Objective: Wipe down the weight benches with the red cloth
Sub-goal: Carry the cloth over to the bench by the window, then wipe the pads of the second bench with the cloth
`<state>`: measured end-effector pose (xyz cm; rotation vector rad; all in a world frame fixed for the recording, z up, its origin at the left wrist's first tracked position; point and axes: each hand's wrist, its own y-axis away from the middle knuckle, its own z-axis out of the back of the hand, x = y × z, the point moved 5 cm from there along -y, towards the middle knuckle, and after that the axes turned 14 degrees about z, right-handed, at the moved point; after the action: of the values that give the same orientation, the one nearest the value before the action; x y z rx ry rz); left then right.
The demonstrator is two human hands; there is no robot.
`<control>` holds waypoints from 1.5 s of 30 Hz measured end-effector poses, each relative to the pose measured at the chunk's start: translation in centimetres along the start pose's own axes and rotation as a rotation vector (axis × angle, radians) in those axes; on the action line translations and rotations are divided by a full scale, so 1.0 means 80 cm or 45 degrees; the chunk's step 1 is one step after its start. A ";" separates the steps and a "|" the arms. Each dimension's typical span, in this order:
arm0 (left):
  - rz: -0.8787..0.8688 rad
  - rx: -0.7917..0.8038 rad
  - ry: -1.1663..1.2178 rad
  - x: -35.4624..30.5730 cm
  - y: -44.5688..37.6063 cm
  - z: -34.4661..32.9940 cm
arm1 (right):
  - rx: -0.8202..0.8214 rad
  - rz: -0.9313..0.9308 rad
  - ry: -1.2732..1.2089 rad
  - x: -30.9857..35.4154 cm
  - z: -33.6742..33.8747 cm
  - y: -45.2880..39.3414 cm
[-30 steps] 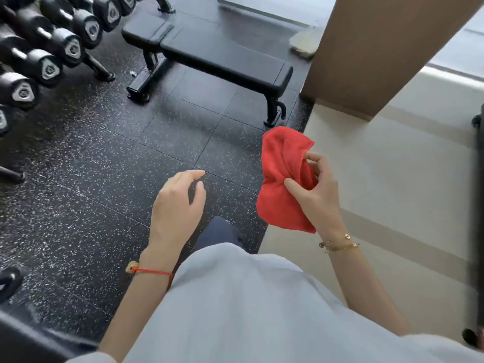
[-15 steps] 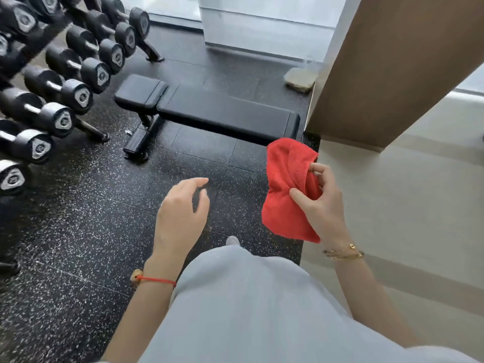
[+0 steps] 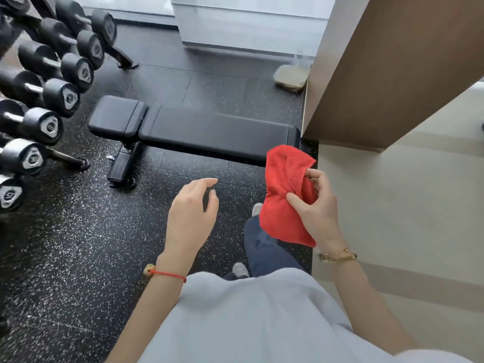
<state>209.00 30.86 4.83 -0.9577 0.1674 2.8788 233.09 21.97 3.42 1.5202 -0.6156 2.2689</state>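
Your right hand pinching the bunched red cloth, your left hand empty, fingers loosely curled, black weight bench ahead on speckled rubber floor, dumbbell rack far left

Right hand grips bunched red cloth, thumb and curled fingers pinching it, held in the air near the bench's right end. Left hand empty, fingers loosely curled, above the speckled black floor. Flat black weight bench lies crosswise ahead (seat pad on left). Dumbbell rack at left. Brown wall panel at right.
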 end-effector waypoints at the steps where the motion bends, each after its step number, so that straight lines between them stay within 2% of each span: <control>1: -0.004 0.001 0.003 -0.003 -0.021 -0.007 | -0.005 -0.003 0.005 -0.007 -0.006 -0.020; 12: -0.007 -0.061 0.010 -0.065 -0.266 -0.077 | 0.001 -0.095 -0.006 -0.074 -0.059 -0.253; 19: -0.045 -0.021 -0.020 -0.066 -0.405 -0.143 | -0.004 -0.160 0.001 -0.136 -0.113 -0.376; 29: -0.160 0.171 -0.156 0.016 -0.527 -0.321 | -0.024 -0.275 0.103 -0.317 -0.209 -0.448; 39: -0.183 0.183 -0.275 0.130 -0.574 -0.506 | -0.008 -0.306 0.135 -0.544 -0.294 -0.449; 42: -0.175 0.153 -0.309 0.152 -0.580 -0.547 | 0.053 -0.249 0.352 -0.593 -0.292 -0.436; 45: -0.196 0.150 -0.349 0.168 -0.583 -0.582 | 0.112 -0.142 1.004 -0.615 -0.275 -0.425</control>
<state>231.89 71.47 -43.66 -0.5249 0.2256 2.7840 251.20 60.46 -43.98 0.5556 -0.1922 2.5476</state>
